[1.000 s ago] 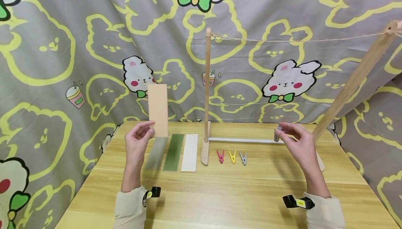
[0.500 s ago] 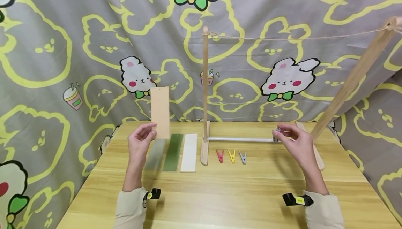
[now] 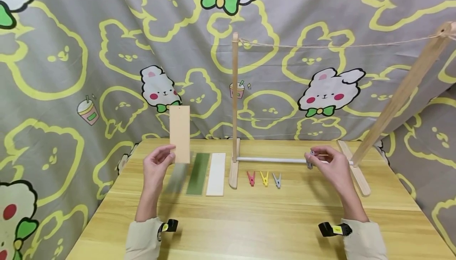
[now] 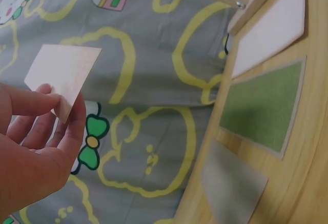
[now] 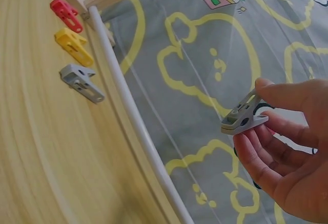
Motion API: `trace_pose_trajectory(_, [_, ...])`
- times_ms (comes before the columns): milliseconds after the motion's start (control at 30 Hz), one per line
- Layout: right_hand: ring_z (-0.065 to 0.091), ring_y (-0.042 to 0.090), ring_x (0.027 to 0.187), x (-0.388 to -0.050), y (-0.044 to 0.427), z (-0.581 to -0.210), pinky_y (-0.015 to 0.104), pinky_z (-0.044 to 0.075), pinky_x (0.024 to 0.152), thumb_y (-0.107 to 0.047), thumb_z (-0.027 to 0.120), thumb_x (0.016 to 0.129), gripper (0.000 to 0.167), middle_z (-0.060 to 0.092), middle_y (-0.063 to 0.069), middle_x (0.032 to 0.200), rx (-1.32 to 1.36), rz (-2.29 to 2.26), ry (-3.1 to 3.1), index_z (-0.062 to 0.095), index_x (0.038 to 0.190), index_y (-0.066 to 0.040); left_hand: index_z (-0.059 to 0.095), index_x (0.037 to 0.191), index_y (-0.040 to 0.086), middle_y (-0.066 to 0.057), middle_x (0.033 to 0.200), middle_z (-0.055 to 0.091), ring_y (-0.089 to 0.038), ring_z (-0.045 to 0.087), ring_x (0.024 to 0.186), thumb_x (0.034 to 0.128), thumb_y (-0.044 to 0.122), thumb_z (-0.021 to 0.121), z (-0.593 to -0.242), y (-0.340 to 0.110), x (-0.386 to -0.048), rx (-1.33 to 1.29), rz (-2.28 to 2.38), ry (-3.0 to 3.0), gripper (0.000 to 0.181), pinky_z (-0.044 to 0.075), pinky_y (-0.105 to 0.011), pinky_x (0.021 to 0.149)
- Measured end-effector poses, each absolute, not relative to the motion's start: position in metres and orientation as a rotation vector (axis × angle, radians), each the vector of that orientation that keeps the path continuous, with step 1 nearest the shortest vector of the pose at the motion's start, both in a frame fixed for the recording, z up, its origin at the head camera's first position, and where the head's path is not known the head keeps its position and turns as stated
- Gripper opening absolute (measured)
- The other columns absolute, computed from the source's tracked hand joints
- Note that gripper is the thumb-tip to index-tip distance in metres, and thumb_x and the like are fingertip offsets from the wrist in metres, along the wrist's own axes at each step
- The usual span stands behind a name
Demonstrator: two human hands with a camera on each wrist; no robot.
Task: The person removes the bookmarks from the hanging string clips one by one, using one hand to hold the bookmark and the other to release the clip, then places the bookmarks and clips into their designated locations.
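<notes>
My left hand point(image 3: 156, 161) pinches a peach-coloured card point(image 3: 179, 133) by its lower left edge and holds it upright above the table; a small hole shows near its top. In my right hand point(image 3: 331, 165) a grey clothespin point(image 5: 243, 115) sits between thumb and fingers, raised near the white bar. A grey card point(image 4: 233, 183), a green card point(image 3: 198, 175) and a white card point(image 3: 215, 175) lie side by side below the left hand. Red point(image 3: 251, 178), yellow point(image 3: 264, 178) and grey clothespins point(image 3: 277, 180) lie in a row on the table.
A wooden stand rises at the back, with a left post point(image 3: 235, 93), a slanting right post point(image 3: 402, 93) and a white bar point(image 3: 270, 159) low between them. Thin twine point(image 3: 335, 46) spans the post tops. A patterned curtain point(image 3: 117, 66) hangs behind the wooden table point(image 3: 249, 220).
The peach card has come down a little in my left hand. My right hand has shifted slightly left and lower with the grey clothespin. The things on the table stay in place.
</notes>
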State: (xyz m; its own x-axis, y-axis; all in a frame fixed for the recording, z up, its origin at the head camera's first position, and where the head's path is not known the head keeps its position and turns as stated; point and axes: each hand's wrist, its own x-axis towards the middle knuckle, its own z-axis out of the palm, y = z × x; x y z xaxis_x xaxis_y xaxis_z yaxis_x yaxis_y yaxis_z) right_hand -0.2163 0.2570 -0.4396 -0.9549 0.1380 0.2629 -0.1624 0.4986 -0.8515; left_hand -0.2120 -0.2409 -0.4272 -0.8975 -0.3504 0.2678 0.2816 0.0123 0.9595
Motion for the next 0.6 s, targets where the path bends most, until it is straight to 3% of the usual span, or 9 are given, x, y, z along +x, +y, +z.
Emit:
trace_pose_trajectory(267, [0.062, -0.005, 0.085, -0.218, 0.256, -0.447, 0.014, 0.053, 0.069, -0.035, 0.079, 0.092, 0.044, 0.07, 0.014, 0.109, -0.042, 1.434, -2.502, 0.07, 0.117, 0.0, 0.066, 0.115, -0.017, 0.004, 0.095, 0.076, -0.008, 0.067, 0.082, 0.0906, -0.014, 0.068, -0.429, -0.248, -0.211, 0.12, -1.922, -1.891, 0.024, 0.057, -0.018, 0.068])
trace_pose_trajectory(600, [0.067, 0.005, 0.08, -0.223, 0.251, -0.457, 0.017, 0.054, 0.069, -0.035, 0.08, 0.091, 0.045, 0.073, 0.018, 0.104, 0.004, 1.446, -2.539, 0.07, 0.114, 0.002, 0.065, 0.117, -0.016, 0.006, 0.097, 0.076, -0.008, 0.067, 0.084, 0.0919, -0.012, 0.067, -0.431, -0.264, -0.206, 0.171, -1.896, -1.936, 0.026, 0.057, -0.017, 0.069])
